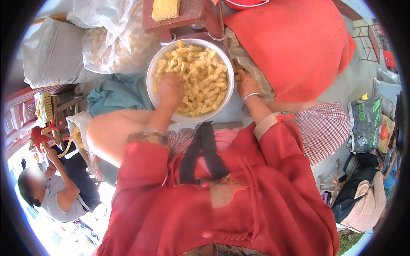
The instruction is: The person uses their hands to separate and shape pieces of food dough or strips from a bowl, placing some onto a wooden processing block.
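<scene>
A round metal basin (pixel 150 96) in front of me holds many yellow knotted strips (pixel 200 80) that look like tofu-skin knots. My left hand (pixel 171 89) is over the left side of the basin, its fingers curled down among the knots. Whether it grips one is hidden. Just outside the basin's right rim, my right hand (pixel 248 84) reaches to the mouth of a pale plastic sack (pixel 256 72). Its fingertips are partly hidden there, so a hold on anything cannot be made out. A red cloth (pixel 298 48) covers most of that sack.
A red wooden stool (pixel 189 16) bearing a yellow block (pixel 166 9) stands beyond the basin. Bulging clear plastic bags (pixel 112 48) and a teal cloth (pixel 120 92) lie at left. Farther left, a seated person (pixel 61 195) handles a yellow strip. A dark printed bag (pixel 364 124) stands at right.
</scene>
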Demonstrator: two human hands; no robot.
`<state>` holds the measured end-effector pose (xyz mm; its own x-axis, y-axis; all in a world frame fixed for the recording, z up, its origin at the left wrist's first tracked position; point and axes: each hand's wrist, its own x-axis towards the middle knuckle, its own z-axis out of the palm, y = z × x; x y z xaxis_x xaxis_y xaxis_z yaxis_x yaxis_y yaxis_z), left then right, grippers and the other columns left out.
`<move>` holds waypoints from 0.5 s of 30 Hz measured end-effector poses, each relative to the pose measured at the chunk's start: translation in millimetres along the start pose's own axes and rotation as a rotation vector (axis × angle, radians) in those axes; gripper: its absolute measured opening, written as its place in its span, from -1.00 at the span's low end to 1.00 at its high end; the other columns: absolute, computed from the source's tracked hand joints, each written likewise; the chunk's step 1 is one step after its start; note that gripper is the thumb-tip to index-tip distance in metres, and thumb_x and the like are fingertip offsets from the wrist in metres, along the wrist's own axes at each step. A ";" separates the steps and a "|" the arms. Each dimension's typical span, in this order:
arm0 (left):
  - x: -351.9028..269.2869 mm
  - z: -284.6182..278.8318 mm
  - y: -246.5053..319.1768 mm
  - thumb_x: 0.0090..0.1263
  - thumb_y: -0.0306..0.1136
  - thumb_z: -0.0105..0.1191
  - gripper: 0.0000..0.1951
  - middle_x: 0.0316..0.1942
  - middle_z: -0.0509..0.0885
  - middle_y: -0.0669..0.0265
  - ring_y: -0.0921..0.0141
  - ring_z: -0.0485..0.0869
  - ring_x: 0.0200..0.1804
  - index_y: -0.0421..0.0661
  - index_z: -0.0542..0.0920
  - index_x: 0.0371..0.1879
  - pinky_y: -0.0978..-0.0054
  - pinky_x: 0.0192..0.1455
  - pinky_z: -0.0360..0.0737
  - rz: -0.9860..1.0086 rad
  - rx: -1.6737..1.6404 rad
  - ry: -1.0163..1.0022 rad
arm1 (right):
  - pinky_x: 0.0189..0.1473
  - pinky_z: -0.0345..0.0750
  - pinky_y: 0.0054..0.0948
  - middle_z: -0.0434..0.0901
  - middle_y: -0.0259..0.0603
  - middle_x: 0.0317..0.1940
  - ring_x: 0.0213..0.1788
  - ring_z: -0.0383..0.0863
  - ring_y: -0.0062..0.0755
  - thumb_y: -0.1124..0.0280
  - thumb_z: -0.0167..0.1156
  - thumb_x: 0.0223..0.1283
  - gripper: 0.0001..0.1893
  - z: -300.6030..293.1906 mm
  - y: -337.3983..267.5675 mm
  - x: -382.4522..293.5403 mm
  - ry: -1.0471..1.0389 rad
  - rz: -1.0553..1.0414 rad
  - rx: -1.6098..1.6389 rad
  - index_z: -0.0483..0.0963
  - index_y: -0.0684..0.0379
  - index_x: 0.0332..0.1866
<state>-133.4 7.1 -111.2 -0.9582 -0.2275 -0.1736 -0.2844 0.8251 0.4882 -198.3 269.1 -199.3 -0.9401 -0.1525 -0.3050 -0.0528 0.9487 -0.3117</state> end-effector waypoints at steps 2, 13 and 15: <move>-1.7 -0.2 -1.0 0.08 -0.45 0.20 -0.97 -0.24 0.56 0.19 0.16 0.57 -0.16 -0.07 0.64 -0.50 0.28 -0.11 0.50 -0.011 -0.015 0.014 | -0.26 0.57 -0.11 0.65 -0.05 -0.40 -0.27 0.66 -0.01 0.39 -0.05 0.23 -0.72 -3.0 -7.2 2.8 -0.078 0.021 -0.102 0.44 0.03 0.03; -1.0 0.2 -1.9 0.02 -0.44 0.24 -0.95 -0.27 0.56 0.23 0.19 0.57 -0.17 -0.05 0.65 -0.53 0.29 -0.14 0.50 0.032 -0.020 0.057 | -0.33 0.57 -0.17 0.65 -0.09 -0.39 -0.33 0.66 -0.07 0.34 0.11 0.08 -0.86 -1.9 -8.2 9.0 -0.115 0.002 -0.236 0.56 0.07 -0.29; -0.6 2.2 -3.6 0.02 -0.43 0.24 -0.95 -0.28 0.57 0.23 0.20 0.57 -0.17 -0.04 0.66 -0.52 0.29 -0.14 0.50 0.038 -0.005 0.066 | -0.24 0.56 -0.16 0.62 -0.06 -0.30 -0.24 0.62 -0.06 0.31 0.18 -0.01 -0.85 -28.2 -14.6 1.1 0.041 -0.056 -0.166 0.57 0.09 -0.34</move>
<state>-131.7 5.5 -114.7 -0.9682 -0.2302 -0.0980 -0.2480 0.8314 0.4972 -208.1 262.9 -169.8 -0.9468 -0.1980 -0.2538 -0.1570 0.9723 -0.1731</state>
